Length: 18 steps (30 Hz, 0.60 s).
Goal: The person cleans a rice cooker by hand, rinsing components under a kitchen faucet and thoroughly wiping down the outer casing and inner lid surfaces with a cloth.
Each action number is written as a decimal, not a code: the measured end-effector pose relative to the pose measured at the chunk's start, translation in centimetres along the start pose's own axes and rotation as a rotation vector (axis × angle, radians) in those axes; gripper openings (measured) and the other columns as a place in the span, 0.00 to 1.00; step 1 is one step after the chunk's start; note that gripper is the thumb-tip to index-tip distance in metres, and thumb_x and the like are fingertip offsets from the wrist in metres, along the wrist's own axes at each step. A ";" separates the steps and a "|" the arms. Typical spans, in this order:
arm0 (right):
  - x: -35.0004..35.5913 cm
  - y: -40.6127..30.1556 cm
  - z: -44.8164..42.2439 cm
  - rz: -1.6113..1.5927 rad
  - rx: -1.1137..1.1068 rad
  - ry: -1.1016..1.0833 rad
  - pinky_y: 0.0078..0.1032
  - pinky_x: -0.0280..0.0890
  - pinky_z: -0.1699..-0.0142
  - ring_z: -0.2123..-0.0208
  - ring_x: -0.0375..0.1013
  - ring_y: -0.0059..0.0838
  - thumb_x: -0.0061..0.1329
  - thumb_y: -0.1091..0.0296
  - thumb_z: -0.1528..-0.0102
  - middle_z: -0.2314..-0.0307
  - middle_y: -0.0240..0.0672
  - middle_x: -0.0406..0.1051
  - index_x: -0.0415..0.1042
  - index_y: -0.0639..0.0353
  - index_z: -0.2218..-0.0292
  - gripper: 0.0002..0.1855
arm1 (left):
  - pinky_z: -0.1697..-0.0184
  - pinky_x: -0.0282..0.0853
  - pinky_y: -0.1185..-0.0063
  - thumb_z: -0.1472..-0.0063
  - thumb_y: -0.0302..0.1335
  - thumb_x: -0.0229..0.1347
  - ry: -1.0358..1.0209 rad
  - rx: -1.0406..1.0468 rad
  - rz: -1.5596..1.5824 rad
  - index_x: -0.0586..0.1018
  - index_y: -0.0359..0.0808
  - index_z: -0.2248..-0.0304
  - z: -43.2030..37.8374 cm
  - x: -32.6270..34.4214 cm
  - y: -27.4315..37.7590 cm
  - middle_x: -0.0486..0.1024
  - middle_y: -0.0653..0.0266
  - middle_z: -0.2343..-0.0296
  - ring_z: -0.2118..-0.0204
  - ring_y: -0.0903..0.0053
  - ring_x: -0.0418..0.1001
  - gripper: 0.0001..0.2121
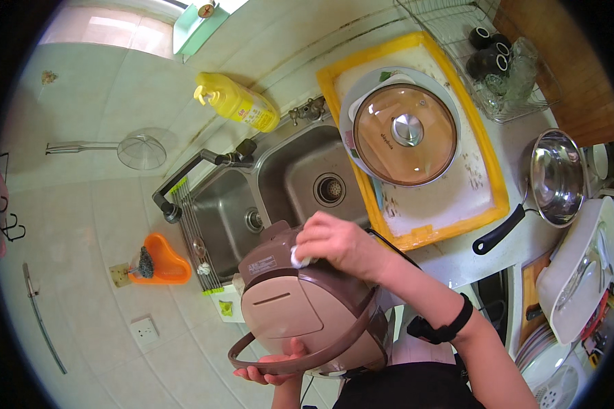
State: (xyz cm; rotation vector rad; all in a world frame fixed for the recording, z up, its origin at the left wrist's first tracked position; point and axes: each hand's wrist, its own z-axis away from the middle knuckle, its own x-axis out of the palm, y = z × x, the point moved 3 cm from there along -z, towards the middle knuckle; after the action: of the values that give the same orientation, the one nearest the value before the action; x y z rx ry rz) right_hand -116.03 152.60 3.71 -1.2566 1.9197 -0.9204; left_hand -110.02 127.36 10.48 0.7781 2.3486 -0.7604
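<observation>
A brown and beige rice cooker (281, 307) with a carrying handle (307, 364) is tilted in front of me, near the sink's front edge. My left hand (276, 364) is at its handle and lower side, fingers curled round the handle. My right hand (327, 243) pinches a small white cloth or tissue (302, 257) against the cooker's dark brown upper rim. A black cord passes behind my right forearm. The cooker's underside is hidden, so I cannot tell what it rests on.
Beyond lie a double steel sink (307, 174), a black faucet (189, 174) and a yellow pump bottle (240, 102). A glass-lidded pot (404, 134) stands on a yellow-edged board (455, 204). To the right are a saucepan (557, 179), a cutlery tray (552, 286) and a wire rack (522, 115).
</observation>
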 end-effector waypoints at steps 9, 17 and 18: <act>1.8 7.9 4.4 0.002 0.555 0.127 0.31 0.66 0.59 0.64 0.70 0.38 0.52 0.77 0.54 0.71 0.36 0.74 0.77 0.55 0.66 0.11 | 0.40 0.38 0.48 0.45 0.41 0.57 0.039 0.034 0.029 0.44 0.36 0.40 -0.4 1.1 0.5 0.51 0.48 0.46 0.42 0.53 0.50 0.42; -1.1 1.7 8.7 -0.135 0.829 0.159 0.30 0.68 0.60 0.68 0.73 0.39 0.53 0.77 0.52 0.71 0.39 0.74 0.78 0.57 0.65 0.10 | 0.40 0.38 0.48 0.44 0.39 0.57 0.048 0.029 0.006 0.44 0.33 0.40 0.4 0.7 0.1 0.52 0.47 0.47 0.42 0.52 0.50 0.42; -0.6 2.9 7.9 0.000 0.772 0.148 0.30 0.68 0.60 0.68 0.74 0.39 0.52 0.76 0.52 0.71 0.40 0.74 0.78 0.57 0.65 0.10 | 0.40 0.38 0.48 0.44 0.39 0.56 0.053 0.035 0.010 0.44 0.33 0.40 0.2 0.8 0.2 0.52 0.46 0.47 0.42 0.52 0.50 0.41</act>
State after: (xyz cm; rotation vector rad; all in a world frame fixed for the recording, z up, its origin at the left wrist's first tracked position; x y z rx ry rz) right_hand -110.74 152.44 -2.86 -0.7343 1.4188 -1.5848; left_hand -110.35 127.64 9.74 0.8334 2.3831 -0.7872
